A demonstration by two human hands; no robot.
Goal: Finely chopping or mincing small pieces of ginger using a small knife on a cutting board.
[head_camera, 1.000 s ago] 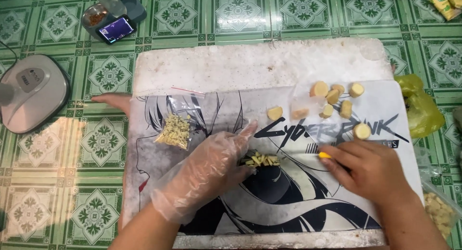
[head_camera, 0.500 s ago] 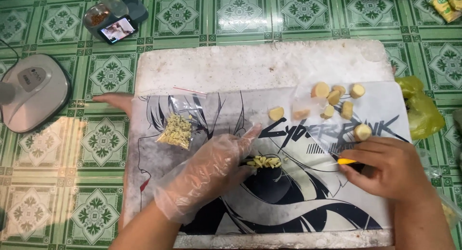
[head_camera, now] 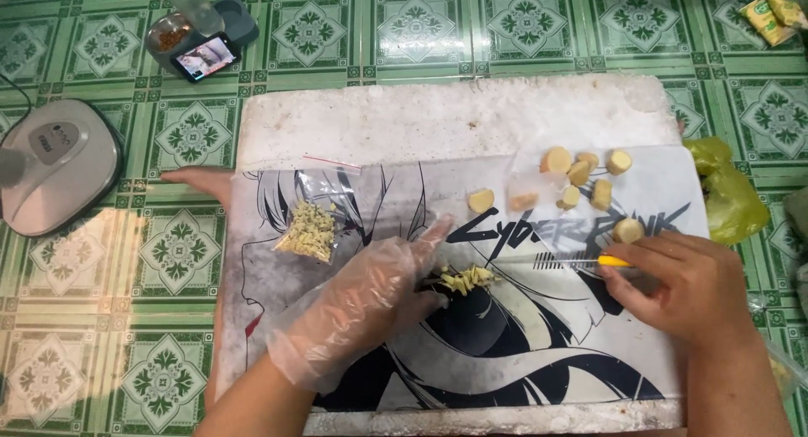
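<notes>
Item: left hand (head_camera: 362,307), in a loose clear plastic glove, lying palm-down on the printed mat (head_camera: 337,370). Its fingers (head_camera: 425,239) are stretched out nearly flat, closed on nothing, with the tips resting against a small pile of chopped ginger (head_camera: 465,278) at 3 o'clock of the hand.

Item: right hand (head_camera: 686,290), bare, at 3 o'clock of the pile. Fingers curled around the yellow handle of a knife (head_camera: 581,260); the blade lies flat, pointing toward 9 o'clock, its tip just short of the pile.

Item: ginger chunks (head_camera: 581,180), pale yellow, peeled, scattered loosely at 1 o'clock of the pile, one of them just beside the right hand's knuckles.

Item: small clear bag (head_camera: 313,227) holding minced ginger, on the mat at 10 o'clock of the left hand, apart from it.

Item: white foam board (head_camera: 454,121), under the mat, on the green patterned tile floor (head_camera: 101,336).

Item: white round appliance (head_camera: 55,164), on the floor at 9 o'clock of the board.

Item: phone (head_camera: 204,57) propped with its screen lit, at 11 o'clock of the board.

Item: yellow-green plastic bag (head_camera: 724,193), at the board's 3 o'clock edge.
</notes>
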